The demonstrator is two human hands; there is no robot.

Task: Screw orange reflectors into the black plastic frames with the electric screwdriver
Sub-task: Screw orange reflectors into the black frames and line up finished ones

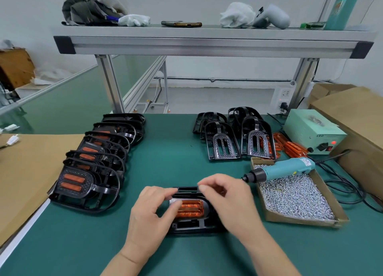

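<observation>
At the lower centre of the frame a glossy black plastic frame (192, 226) lies flat on the matte green mat (176, 151), with a ribbed, translucent orange reflector (190, 209) of rounded oblong shape seated in its middle. The left hand (153, 209) curls over the frame's left end, index finger on the top edge and thumb beside the reflector, gripping it. The right hand (228, 199) is blurred above the frame's upper right corner with fingers bent; whether it holds anything cannot be told.

Right of centre, the teal electric screwdriver (286, 169) with its black nose rests across a shallow cardboard tray (298, 221) heaped with small silvery screws. Behind it lie loose orange reflectors (290, 146), a pale green power box (310, 130) with a red light, and arched bare frames (226, 141) with patterned chrome inserts. At the left, fitted frames (93, 166) overlap in a row beside a brown cardboard sheet (24, 172).

An aluminium shelf (207, 43) spans the top, carrying crumpled cloth. Walls are white.
</observation>
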